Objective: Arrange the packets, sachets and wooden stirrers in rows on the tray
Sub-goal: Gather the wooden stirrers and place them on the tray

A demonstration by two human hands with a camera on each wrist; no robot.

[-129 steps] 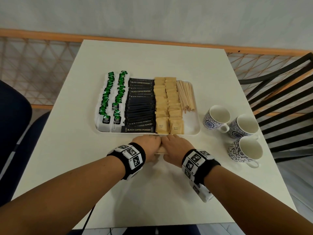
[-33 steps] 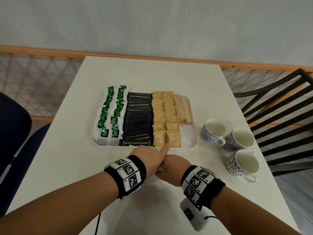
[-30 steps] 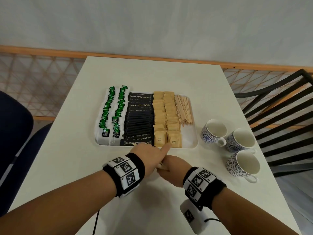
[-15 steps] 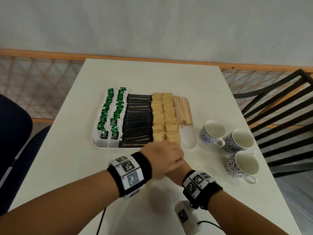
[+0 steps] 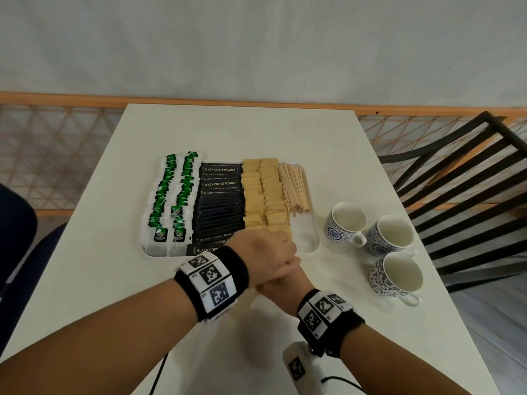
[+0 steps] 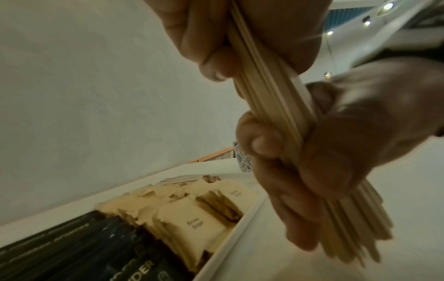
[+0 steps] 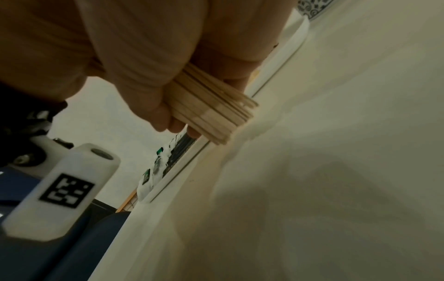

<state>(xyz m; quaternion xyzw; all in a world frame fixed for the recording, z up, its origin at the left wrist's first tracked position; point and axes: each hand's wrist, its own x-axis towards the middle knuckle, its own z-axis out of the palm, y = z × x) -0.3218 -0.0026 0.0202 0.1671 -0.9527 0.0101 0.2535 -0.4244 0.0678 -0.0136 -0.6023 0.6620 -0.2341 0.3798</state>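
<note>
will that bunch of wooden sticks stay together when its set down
Probably not: the sticks are loose, thin strips with no band, kept together only by both hands' grip. Their ends already sit uneven, so they would likely fan and slide apart, though being flat they shouldn't roll.

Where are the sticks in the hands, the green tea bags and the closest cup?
bundle of wooden stirrers (image 6: 269, 91): left wrist view, middle of the bundle between both hands.
green tea bags (image 5: 168, 195): head view, middle of the left row.
nearest cup (image 5: 379, 283): head view, patterned side.
</note>
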